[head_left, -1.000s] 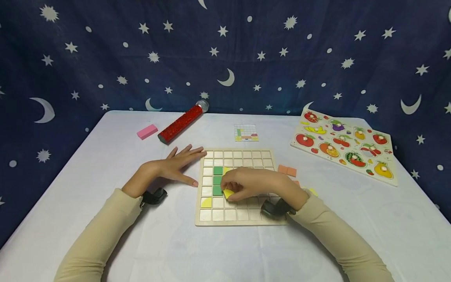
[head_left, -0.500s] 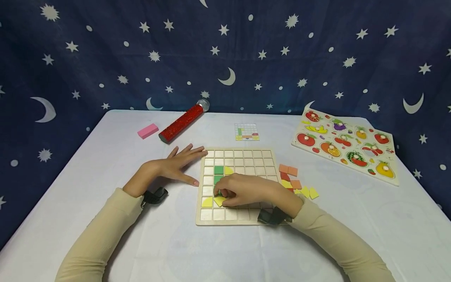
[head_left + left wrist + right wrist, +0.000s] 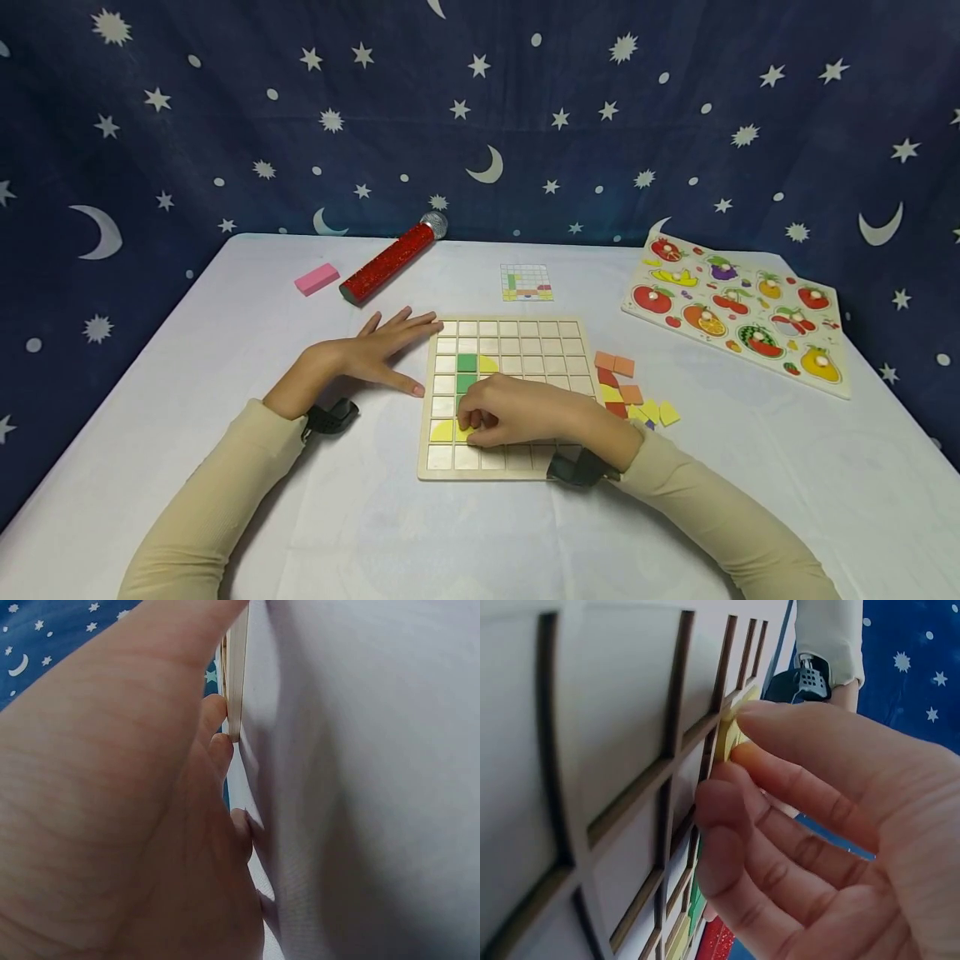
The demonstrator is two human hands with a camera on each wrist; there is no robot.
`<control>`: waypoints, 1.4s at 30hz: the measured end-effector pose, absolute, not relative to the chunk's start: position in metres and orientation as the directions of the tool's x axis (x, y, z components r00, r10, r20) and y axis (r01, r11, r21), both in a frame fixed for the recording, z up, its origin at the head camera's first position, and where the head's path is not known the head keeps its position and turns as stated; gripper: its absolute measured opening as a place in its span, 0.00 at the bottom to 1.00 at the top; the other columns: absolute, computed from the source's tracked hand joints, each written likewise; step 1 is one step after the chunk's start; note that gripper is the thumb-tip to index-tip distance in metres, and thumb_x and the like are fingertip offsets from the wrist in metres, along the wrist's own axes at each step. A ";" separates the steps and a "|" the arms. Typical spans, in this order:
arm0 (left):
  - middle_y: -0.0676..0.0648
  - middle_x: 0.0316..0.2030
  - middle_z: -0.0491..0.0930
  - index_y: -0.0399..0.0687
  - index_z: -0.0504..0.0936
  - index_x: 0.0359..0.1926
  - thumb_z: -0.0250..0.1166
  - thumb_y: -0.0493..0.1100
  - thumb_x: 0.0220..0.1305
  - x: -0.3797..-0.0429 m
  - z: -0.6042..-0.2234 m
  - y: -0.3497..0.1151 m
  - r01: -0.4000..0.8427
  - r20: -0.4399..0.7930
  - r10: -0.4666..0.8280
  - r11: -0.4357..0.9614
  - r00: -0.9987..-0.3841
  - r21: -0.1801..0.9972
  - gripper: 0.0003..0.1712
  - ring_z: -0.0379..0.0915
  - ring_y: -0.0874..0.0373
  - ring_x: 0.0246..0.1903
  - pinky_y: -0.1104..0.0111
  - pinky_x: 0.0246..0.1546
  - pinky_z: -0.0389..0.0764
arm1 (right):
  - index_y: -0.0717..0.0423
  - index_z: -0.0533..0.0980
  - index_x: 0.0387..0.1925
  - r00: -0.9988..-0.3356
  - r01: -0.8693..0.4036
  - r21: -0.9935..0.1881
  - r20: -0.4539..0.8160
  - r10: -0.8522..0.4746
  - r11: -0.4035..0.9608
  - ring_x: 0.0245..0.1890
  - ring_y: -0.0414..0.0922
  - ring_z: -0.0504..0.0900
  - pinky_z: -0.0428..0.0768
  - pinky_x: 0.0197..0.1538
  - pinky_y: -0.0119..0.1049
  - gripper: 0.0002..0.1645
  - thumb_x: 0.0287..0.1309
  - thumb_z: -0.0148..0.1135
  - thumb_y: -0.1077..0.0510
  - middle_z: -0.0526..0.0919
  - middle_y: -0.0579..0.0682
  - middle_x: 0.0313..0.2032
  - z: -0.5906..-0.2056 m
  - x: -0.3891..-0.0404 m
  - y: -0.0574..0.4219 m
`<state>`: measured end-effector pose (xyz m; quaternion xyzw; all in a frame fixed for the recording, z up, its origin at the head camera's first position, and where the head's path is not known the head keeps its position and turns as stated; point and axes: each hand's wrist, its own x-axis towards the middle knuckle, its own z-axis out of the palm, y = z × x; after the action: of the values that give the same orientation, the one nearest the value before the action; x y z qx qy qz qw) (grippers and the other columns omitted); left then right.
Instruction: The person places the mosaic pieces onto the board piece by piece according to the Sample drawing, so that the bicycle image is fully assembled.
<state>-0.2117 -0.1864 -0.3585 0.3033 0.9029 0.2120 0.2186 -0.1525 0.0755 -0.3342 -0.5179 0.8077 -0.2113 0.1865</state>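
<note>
A wooden grid board lies flat on the table. My right hand reaches over its lower left part, thumb and index finger pinching a yellow tile at a cell of the grid. Directly left of that tile sits a yellow quarter-round tile. Green tiles run down one column, the lowest partly hidden by my fingers, and another yellow rounded tile is beside the top one. My left hand rests with spread fingers at the board's left edge, thumb tip and fingertips close against it.
Loose orange, red and yellow tiles lie right of the board. Behind it is a small printed grid card. A red microphone and a pink block lie back left; a fruit puzzle board lies back right.
My right hand has moved left and toward the near edge with the yellow tile, bringing it into the cell beside the quarter-round tile. The left hand stays in place.
</note>
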 end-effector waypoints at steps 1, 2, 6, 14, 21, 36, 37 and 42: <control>0.46 0.78 0.40 0.57 0.48 0.77 0.70 0.63 0.52 -0.212 -0.359 -0.186 0.455 -0.267 0.640 0.727 -0.721 0.515 0.59 0.22 0.42 0.75 0.38 0.68 0.23 | 0.56 0.81 0.34 -0.390 -0.757 -0.537 -0.085 -0.917 0.372 0.28 0.35 0.73 0.72 0.34 0.23 0.02 0.58 0.65 0.61 0.76 0.40 0.27 -0.334 -0.153 0.076; 0.46 0.78 0.40 0.57 0.48 0.77 0.70 0.63 0.52 -0.212 -0.359 -0.186 0.454 -0.267 0.640 0.727 -0.721 0.515 0.59 0.22 0.42 0.75 0.38 0.68 0.23 | 0.56 0.81 0.35 -0.386 -0.758 -0.537 -0.088 -0.918 0.370 0.28 0.35 0.73 0.73 0.34 0.23 0.03 0.58 0.65 0.62 0.76 0.40 0.27 -0.334 -0.153 0.076; 0.46 0.78 0.40 0.57 0.48 0.77 0.70 0.64 0.52 -0.212 -0.360 -0.187 0.452 -0.267 0.639 0.727 -0.722 0.518 0.59 0.23 0.42 0.75 0.38 0.68 0.23 | 0.56 0.81 0.37 -0.371 -0.755 -0.541 -0.115 -0.921 0.371 0.29 0.35 0.73 0.73 0.35 0.23 0.05 0.59 0.66 0.62 0.78 0.41 0.29 -0.332 -0.155 0.077; 0.46 0.78 0.40 0.57 0.48 0.77 0.70 0.64 0.51 -0.212 -0.361 -0.186 0.445 -0.271 0.630 0.734 -0.727 0.512 0.59 0.23 0.42 0.75 0.39 0.68 0.23 | 0.56 0.81 0.42 -0.311 -0.745 -0.570 -0.163 -0.936 0.347 0.32 0.34 0.73 0.75 0.38 0.24 0.08 0.60 0.66 0.61 0.80 0.45 0.37 -0.328 -0.161 0.084; 0.47 0.78 0.40 0.58 0.48 0.77 0.70 0.64 0.51 -0.213 -0.361 -0.186 0.442 -0.277 0.629 0.736 -0.726 0.512 0.60 0.23 0.43 0.76 0.39 0.68 0.23 | 0.56 0.82 0.42 -0.301 -0.725 -0.605 -0.153 -0.941 0.330 0.33 0.32 0.74 0.77 0.40 0.26 0.08 0.60 0.66 0.62 0.82 0.44 0.38 -0.320 -0.172 0.097; 0.47 0.78 0.40 0.57 0.48 0.77 0.71 0.63 0.51 -0.208 -0.362 -0.187 0.432 -0.277 0.634 0.726 -0.722 0.535 0.59 0.22 0.43 0.76 0.39 0.68 0.23 | 0.55 0.83 0.40 -0.418 -0.677 -0.605 -0.152 -0.896 0.419 0.32 0.35 0.75 0.79 0.40 0.31 0.08 0.58 0.68 0.61 0.81 0.38 0.34 -0.310 -0.191 0.135; 0.47 0.78 0.40 0.57 0.48 0.77 0.71 0.62 0.51 -0.208 -0.361 -0.187 0.431 -0.278 0.633 0.727 -0.722 0.535 0.59 0.22 0.43 0.76 0.39 0.68 0.23 | 0.55 0.83 0.40 -0.422 -0.672 -0.608 -0.154 -0.893 0.423 0.32 0.35 0.75 0.79 0.40 0.32 0.07 0.58 0.68 0.61 0.81 0.38 0.34 -0.310 -0.192 0.137; 0.48 0.78 0.39 0.58 0.48 0.78 0.71 0.62 0.52 -0.210 -0.359 -0.187 0.437 -0.277 0.633 0.729 -0.723 0.526 0.59 0.21 0.44 0.76 0.40 0.68 0.21 | 0.52 0.83 0.40 -0.471 -0.625 -0.621 -0.183 -0.863 0.473 0.33 0.37 0.75 0.79 0.41 0.33 0.07 0.59 0.67 0.58 0.81 0.37 0.34 -0.313 -0.198 0.152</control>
<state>-0.2104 -0.1868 -0.3590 0.2964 0.9022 0.2178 0.2252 -0.1980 0.1519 -0.3132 -0.4522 0.8226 -0.2427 0.2449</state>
